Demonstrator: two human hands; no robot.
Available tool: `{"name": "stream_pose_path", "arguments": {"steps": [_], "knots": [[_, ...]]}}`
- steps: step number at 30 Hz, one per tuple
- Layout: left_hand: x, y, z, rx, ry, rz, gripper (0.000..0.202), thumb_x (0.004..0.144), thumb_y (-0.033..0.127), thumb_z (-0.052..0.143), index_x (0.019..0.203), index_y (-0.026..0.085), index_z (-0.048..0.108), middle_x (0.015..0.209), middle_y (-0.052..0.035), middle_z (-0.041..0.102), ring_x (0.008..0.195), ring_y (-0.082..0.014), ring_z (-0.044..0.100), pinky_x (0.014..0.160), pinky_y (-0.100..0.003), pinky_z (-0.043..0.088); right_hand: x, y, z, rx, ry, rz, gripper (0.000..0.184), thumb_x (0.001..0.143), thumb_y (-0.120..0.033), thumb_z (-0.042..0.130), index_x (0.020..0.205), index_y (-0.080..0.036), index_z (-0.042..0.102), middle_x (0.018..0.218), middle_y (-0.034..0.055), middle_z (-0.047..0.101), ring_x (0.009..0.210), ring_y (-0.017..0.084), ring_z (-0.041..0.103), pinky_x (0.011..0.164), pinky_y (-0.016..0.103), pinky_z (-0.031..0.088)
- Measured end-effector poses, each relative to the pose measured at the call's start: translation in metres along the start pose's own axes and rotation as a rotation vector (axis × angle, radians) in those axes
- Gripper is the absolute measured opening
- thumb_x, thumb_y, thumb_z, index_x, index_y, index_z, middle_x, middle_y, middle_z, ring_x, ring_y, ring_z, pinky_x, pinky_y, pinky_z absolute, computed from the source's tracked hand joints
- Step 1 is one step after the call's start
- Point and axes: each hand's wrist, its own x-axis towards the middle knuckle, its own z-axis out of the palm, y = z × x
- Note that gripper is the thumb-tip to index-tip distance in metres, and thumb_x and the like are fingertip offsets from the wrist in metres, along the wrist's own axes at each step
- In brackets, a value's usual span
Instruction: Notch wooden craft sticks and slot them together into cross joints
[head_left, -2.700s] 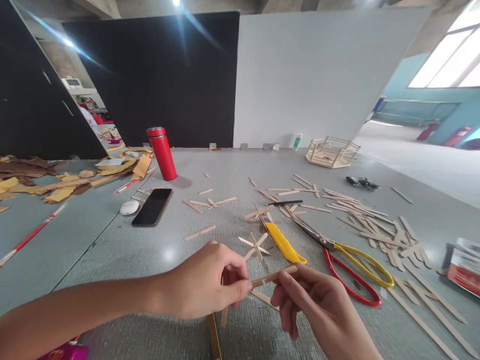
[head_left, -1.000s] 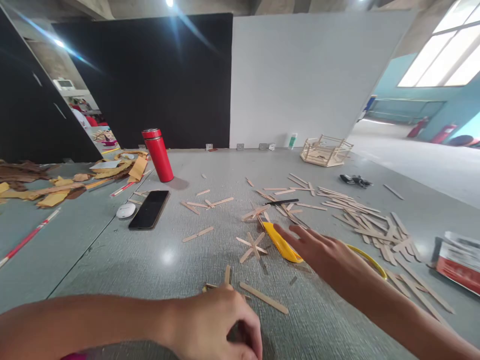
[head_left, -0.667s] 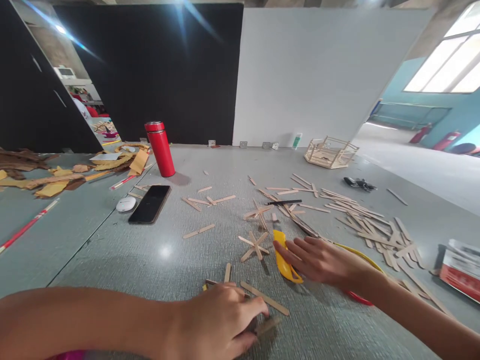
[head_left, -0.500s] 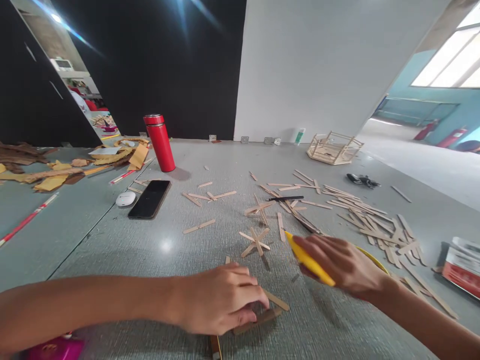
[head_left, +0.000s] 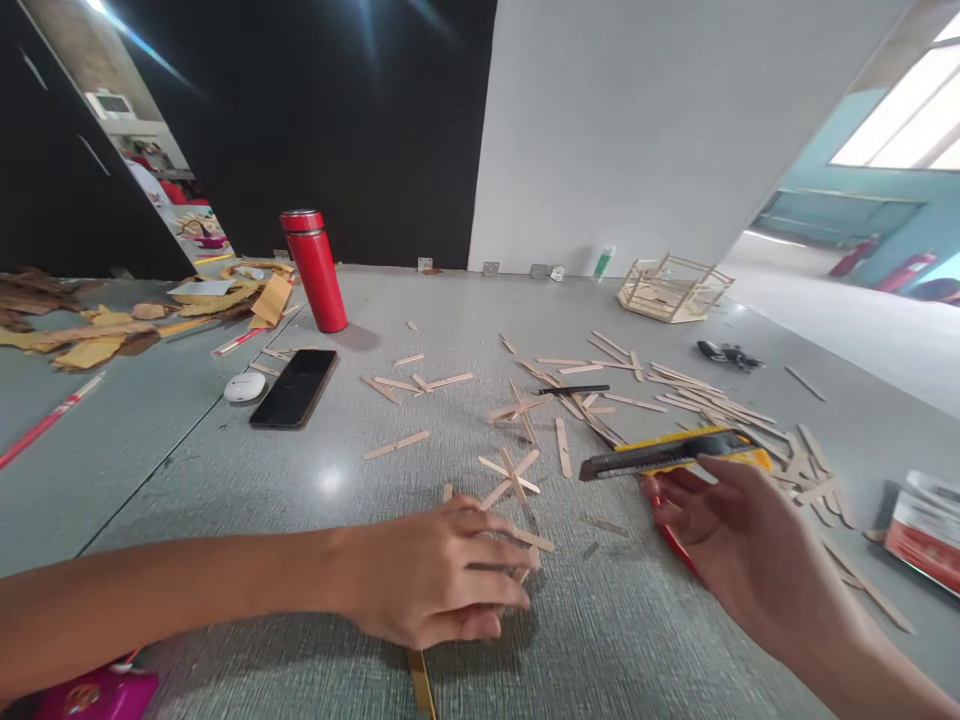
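My right hand (head_left: 757, 560) holds a yellow and black utility knife (head_left: 675, 455) above the table, its dark tip pointing left. A thin red strip (head_left: 679, 550) shows beneath that hand; what it belongs to is hidden. My left hand (head_left: 442, 575) is curled palm down over wooden craft sticks, gripping them; one craft stick (head_left: 534, 540) juts out past its fingers, and the rest is covered. A narrow yellowish strip (head_left: 421, 685) comes out from under my left wrist. Just beyond the left hand, crossed craft sticks (head_left: 511, 478) form a star.
Loose craft sticks (head_left: 705, 395) spread across the right side. Farther back stand a red flask (head_left: 315, 270) and a hexagonal stick frame (head_left: 671, 290). A phone (head_left: 295, 388) and white earbud case (head_left: 244, 387) lie left. A magenta object (head_left: 101, 695) sits at the lower left.
My right hand has turned palm up and moved right, swinging the knife level. My left hand has shifted slightly up, and the sticks under it have moved along with it.
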Motion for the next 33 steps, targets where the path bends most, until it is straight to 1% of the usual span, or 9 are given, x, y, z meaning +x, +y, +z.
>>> {"name": "stream_pose_path", "arguments": {"steps": [3,7,9,13,15,20,24,28,33], "knots": [[-0.006,-0.001,-0.014,-0.069,-0.128,-0.008,0.030,0.104,0.033,0.053,0.128,0.029,0.070,0.151,-0.0056,0.059,0.148,-0.0310,0.043,0.121,-0.057,0.030,-0.007,0.006,0.000,0.172,0.018,0.203,0.020,0.084,-0.035,0.076,0.077,-0.026,0.060,0.060,-0.0003,0.060,0.048,0.016,0.062,0.040,0.021,0.053],[-0.013,-0.002,-0.014,-0.009,-0.122,-0.010,0.033,0.101,0.038,0.057,0.131,0.032,0.069,0.150,-0.0085,0.058,0.147,-0.0348,0.043,0.123,-0.063,0.023,-0.017,0.008,0.005,0.306,-0.091,0.372,0.029,0.090,-0.046,0.068,0.073,-0.025,0.058,0.054,-0.0038,0.054,0.036,0.010,0.045,0.029,0.019,0.043],[-0.015,-0.002,-0.009,0.046,-0.122,-0.005,0.038,0.099,0.045,0.060,0.135,0.031,0.067,0.149,-0.0118,0.058,0.143,-0.0370,0.046,0.122,-0.064,0.022,-0.020,0.008,0.009,0.332,-0.221,0.414,0.035,0.093,-0.051,0.063,0.077,-0.020,0.066,0.063,0.0021,0.065,0.038,0.011,0.050,0.030,0.022,0.046],[-0.015,-0.001,-0.003,0.088,-0.151,-0.049,0.052,0.097,0.056,0.059,0.144,0.034,0.058,0.154,-0.0151,0.050,0.143,-0.0404,0.043,0.119,-0.070,0.022,-0.024,0.009,0.014,0.310,-0.481,0.442,0.036,0.099,-0.047,0.061,0.122,-0.019,0.067,0.101,0.0113,0.077,0.064,0.017,0.070,0.047,0.026,0.060],[-0.015,-0.001,-0.003,0.085,-0.181,-0.070,0.056,0.098,0.058,0.056,0.148,0.034,0.053,0.160,-0.0151,0.043,0.149,-0.0404,0.035,0.119,-0.071,0.018,-0.025,0.007,0.017,0.245,-0.587,0.436,0.035,0.097,-0.044,0.066,0.123,-0.021,0.064,0.091,0.0066,0.077,0.063,0.016,0.070,0.050,0.026,0.060],[-0.014,-0.001,-0.004,0.048,-0.207,-0.074,0.057,0.101,0.056,0.052,0.151,0.031,0.048,0.167,-0.0176,0.030,0.155,-0.0399,0.024,0.118,-0.075,0.017,-0.036,0.008,0.028,-0.010,-0.646,0.340,0.028,0.095,-0.047,0.068,0.088,-0.020,0.063,0.050,-0.0091,0.053,0.041,0.007,0.052,0.043,0.017,0.044],[-0.013,0.001,0.000,0.098,-0.146,-0.053,0.058,0.100,0.058,0.051,0.150,0.028,0.051,0.163,-0.0196,0.037,0.152,-0.0408,0.031,0.118,-0.073,0.021,-0.044,0.015,0.038,-0.108,-0.685,0.267,0.032,0.104,-0.051,0.051,0.107,-0.021,0.062,0.058,-0.0040,0.067,0.050,0.012,0.064,0.051,0.022,0.052],[-0.011,0.005,0.005,0.168,-0.106,-0.099,0.073,0.095,0.070,0.049,0.155,0.028,0.044,0.156,-0.0217,0.044,0.150,-0.0409,0.035,0.119,-0.067,0.027,-0.042,0.017,0.042,-0.301,-0.716,0.109,0.029,0.104,-0.047,0.051,0.092,-0.023,0.062,0.064,-0.0011,0.072,0.056,0.014,0.067,0.056,0.026,0.055],[-0.011,0.004,0.004,0.091,-0.113,-0.165,0.077,0.093,0.073,0.050,0.155,0.028,0.044,0.162,-0.0187,0.036,0.152,-0.0418,0.030,0.123,-0.062,0.024,-0.032,0.020,0.043,-0.294,-0.688,0.110,0.026,0.097,-0.048,0.065,0.087,-0.024,0.066,0.058,-0.0041,0.063,0.049,0.012,0.057,0.044,0.022,0.045]]}}
